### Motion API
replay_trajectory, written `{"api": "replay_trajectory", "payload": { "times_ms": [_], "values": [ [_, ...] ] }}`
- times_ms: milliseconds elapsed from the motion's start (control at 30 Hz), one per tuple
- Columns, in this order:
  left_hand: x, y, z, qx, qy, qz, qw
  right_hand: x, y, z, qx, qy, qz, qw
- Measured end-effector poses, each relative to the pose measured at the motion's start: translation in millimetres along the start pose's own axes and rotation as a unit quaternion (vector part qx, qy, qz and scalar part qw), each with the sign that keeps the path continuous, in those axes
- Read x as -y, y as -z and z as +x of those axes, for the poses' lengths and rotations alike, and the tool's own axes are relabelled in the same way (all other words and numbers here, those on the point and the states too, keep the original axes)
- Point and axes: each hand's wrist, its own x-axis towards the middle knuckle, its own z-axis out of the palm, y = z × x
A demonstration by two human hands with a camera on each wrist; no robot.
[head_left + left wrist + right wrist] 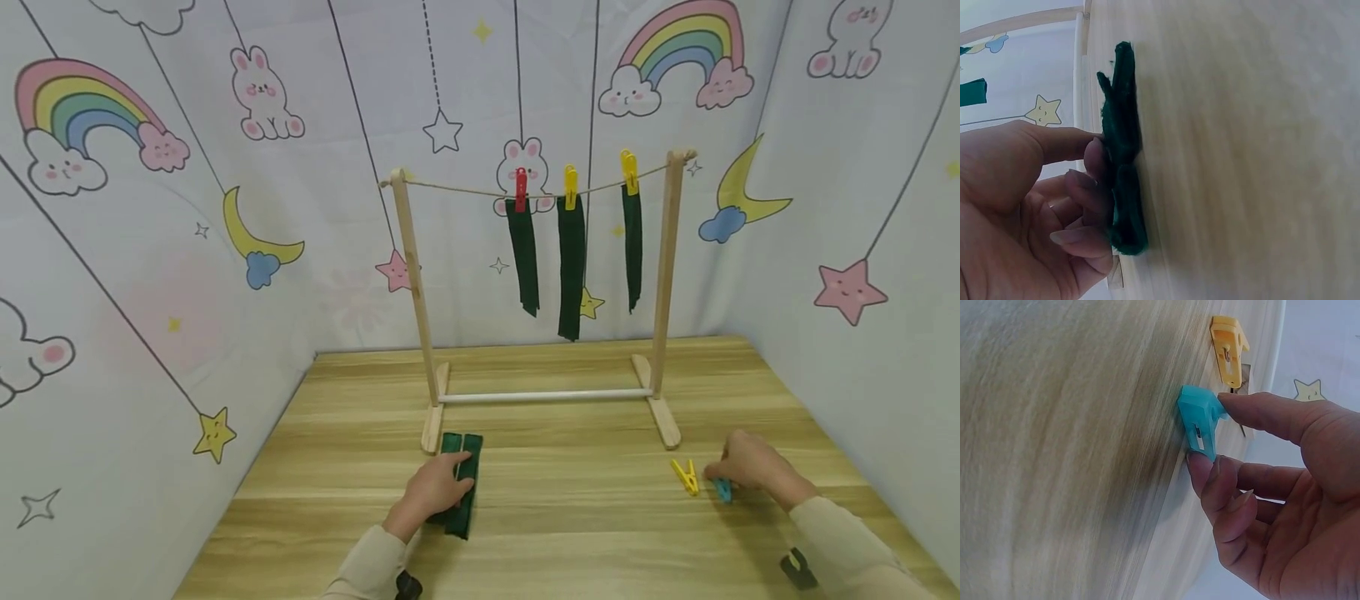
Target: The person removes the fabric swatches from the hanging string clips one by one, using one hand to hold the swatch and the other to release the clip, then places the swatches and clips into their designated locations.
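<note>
The teal clothespin [723, 489] was on the wooden table [570, 537] in the lower right of the head view, with the thumb and fingertips of the right hand [752, 465] pinching it. It looked like light, stiff, smooth plastic, liable to slip if caught askew; the two handle ends seemed the best hold, squeezed against the spring. A yellow clothespin [686, 477] lay just beside it. Two dark green fabric strips [462, 514] lay side by side on the table at lower centre-left, under the left hand [435, 483], its fingers loosely bent and touching them without any visible grip. The strips looked light, soft and floppy, probably best picked up near one end. Beyond, at centre, a wooden rack [666, 275] carried a sagging cord [457, 188], where a red clothespin [521, 190] and two yellow ones [571, 187] held three green strips [572, 267] before a cartoon-printed backdrop [337, 167].
</note>
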Motion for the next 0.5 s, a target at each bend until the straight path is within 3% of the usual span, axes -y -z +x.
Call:
{"api": "replay_trajectory", "payload": {
  "times_ms": [500],
  "values": [
    [-3.1, 1.0, -3.4, -0.007, -0.003, -0.011, 0.9999, 3.5, 2.3, -1.7, -0.006, 0.008, -0.006, 0.9999]
  ]
}}
